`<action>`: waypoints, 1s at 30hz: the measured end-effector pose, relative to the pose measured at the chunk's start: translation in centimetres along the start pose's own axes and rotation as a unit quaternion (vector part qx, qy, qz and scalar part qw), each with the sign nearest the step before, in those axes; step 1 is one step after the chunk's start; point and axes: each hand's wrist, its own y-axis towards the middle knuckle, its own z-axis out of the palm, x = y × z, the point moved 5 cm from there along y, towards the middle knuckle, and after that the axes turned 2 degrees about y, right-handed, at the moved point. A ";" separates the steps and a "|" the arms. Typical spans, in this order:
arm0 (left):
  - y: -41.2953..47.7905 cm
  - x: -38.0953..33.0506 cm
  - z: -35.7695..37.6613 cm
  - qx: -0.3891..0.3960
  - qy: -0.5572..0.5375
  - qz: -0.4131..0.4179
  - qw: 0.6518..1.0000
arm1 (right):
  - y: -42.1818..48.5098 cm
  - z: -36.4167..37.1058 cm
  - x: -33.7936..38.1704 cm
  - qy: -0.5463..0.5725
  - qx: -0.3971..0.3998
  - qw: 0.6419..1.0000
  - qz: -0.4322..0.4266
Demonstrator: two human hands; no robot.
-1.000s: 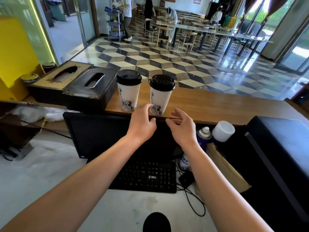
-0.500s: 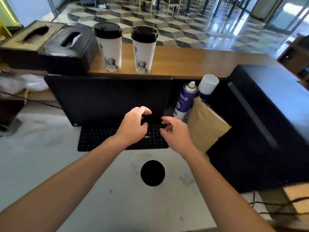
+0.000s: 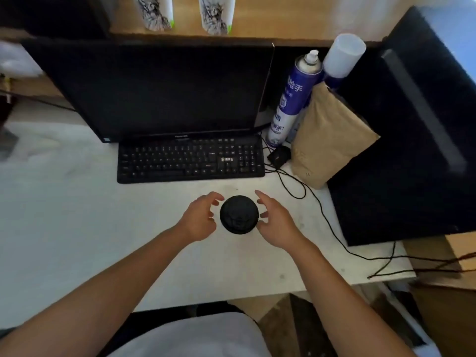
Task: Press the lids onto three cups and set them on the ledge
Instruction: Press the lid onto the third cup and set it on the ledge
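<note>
A third cup stands on the white counter, seen from straight above so only its round black lid [image 3: 239,214] shows. My left hand [image 3: 199,219] is just left of the lid and my right hand [image 3: 277,222] just right of it, both with fingers spread and curved toward it, not clearly touching. Two white printed cups [image 3: 154,14] [image 3: 215,16] stand side by side on the wooden ledge [image 3: 270,19] at the top; their lids are cut off by the frame edge.
A black keyboard [image 3: 190,159] and a dark monitor [image 3: 159,88] sit between the lid and the ledge. To the right are a blue spray can [image 3: 291,99], a brown paper bag [image 3: 329,137], a black box [image 3: 412,140] and loose cables [image 3: 334,228].
Both hands drew back from the ledge, past the keyboard, down to the sides of the black-lidded cup on the counter. The view tilted down, so the ledge cups slid to the top edge.
</note>
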 end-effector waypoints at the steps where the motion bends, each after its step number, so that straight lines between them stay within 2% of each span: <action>1: -0.1 0.4 0.6 0.007 -0.007 -0.005 1.000 | -0.1 0.4 -0.2 0.009 0.009 1.000 0.000; 6: -0.6 1.2 2.7 0.032 -0.064 0.002 0.997 | -0.4 2.2 -0.3 0.091 0.042 0.995 -0.001; 9: -0.9 1.5 2.5 0.009 -0.122 0.017 0.992 | -0.5 3.6 0.1 0.153 0.053 0.987 -0.001; 17: -3.4 3.2 -0.8 -0.027 -0.169 0.009 0.985 | -0.1 6.7 3.8 0.298 0.106 0.949 0.021; 19: -3.9 3.8 -1.5 -0.045 -0.171 0.012 0.984 | 0.0 7.2 4.8 0.266 0.089 0.960 0.007; 21: -4.3 4.5 -1.8 -0.048 -0.165 0.010 0.985 | 0.2 7.2 5.5 0.192 0.041 0.980 -0.020; 24: -4.9 5.5 -2.4 -0.038 -0.160 0.009 0.986 | 0.0 6.9 7.5 0.111 -0.010 0.989 -0.093; 27: -5.7 6.6 -3.2 -0.035 -0.158 0.016 0.987 | -0.3 7.5 9.3 0.038 -0.014 0.989 -0.140; 30: -6.7 7.3 -4.3 -0.048 -0.138 0.036 0.989 | -0.6 8.6 10.9 0.017 -0.007 0.988 -0.151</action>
